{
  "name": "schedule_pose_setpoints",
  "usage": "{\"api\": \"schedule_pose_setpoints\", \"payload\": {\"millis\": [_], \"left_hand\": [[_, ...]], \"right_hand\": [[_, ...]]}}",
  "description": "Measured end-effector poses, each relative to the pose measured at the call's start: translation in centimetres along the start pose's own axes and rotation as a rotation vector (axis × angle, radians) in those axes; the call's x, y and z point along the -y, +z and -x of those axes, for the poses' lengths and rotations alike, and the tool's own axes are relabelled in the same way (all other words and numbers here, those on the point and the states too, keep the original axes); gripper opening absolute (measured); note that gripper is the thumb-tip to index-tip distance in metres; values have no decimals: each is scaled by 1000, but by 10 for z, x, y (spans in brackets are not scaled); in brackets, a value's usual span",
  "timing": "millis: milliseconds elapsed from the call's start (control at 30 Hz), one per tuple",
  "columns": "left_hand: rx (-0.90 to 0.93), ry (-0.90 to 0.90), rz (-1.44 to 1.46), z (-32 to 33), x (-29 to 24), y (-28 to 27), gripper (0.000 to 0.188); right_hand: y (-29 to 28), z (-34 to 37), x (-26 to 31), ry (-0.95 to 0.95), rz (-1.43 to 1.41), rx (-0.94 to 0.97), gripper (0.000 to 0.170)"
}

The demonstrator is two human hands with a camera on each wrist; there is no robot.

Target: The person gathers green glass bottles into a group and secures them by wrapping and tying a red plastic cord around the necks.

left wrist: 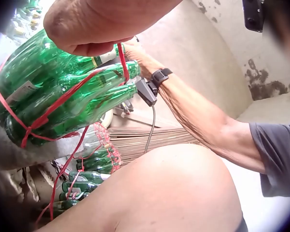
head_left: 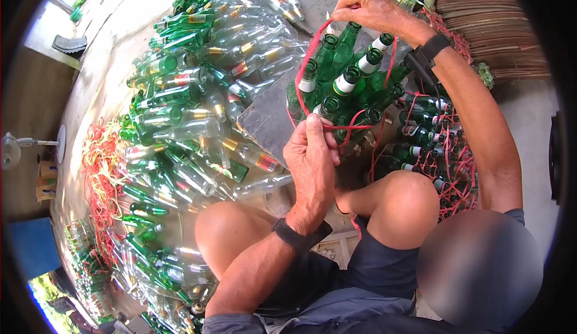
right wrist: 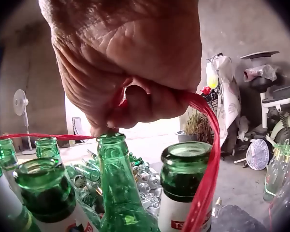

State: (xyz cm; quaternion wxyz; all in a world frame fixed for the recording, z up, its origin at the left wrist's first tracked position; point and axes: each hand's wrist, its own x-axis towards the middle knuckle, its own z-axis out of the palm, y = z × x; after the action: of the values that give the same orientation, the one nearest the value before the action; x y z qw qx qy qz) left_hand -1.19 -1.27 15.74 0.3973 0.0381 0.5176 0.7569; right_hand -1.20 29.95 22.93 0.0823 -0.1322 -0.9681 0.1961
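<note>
A cluster of green glass bottles (head_left: 345, 48) stands upright, packed together on a dark flat slab (head_left: 264, 120). Red plastic twine (head_left: 312, 46) loops around the group; in the left wrist view, twine (left wrist: 58, 104) crosses itself low on the bottles' sides. At the near side of the necks, my left hand (head_left: 312, 159) pinches the twine between thumb and fingers. Over the far side, my right hand (head_left: 378, 14) grips another stretch of it. Close above the bottle mouths, the right hand (right wrist: 130, 58) has curled fingers, with twine (right wrist: 211, 130) running down past a labelled neck.
Loose green and clear bottles (head_left: 180, 114) lie heaped on the left. A tangle of red twine (head_left: 102, 171) sits beyond them. Bottles bound with twine (head_left: 430, 135) lie to the right, near stacked brown strips (head_left: 481, 33). My bent knees (head_left: 402, 205) flank the work.
</note>
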Motion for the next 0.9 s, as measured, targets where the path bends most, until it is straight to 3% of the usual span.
{"api": "schedule_pose_setpoints", "payload": {"millis": [67,200,300,467,600,667,800,900], "left_hand": [[-5,15,-2,-1,3,-2,37],[-20,5,-27,-2,2,-2,35],[-8,-3,1,-5,4,-3,35],[-9,-32,27,-9,5,-5,35],[-21,-38,19,-11,5,-7,35],[-20,-32,11,-11,4,-7,35],[-22,-30,-22,-11,1,-6,36],[-22,-38,-2,-13,4,-9,35]], "right_hand": [[6,-2,3,-23,-77,-81,26],[3,-2,16,-2,-96,-57,29],[3,-1,12,-16,105,-50,36],[-5,-3,-16,44,-19,61,50],[-8,1,-23,98,-100,69,51],[-14,6,-16,345,-141,127,50],[-6,14,-31,340,-200,83,49],[-1,18,-43,201,-206,54,47]]}}
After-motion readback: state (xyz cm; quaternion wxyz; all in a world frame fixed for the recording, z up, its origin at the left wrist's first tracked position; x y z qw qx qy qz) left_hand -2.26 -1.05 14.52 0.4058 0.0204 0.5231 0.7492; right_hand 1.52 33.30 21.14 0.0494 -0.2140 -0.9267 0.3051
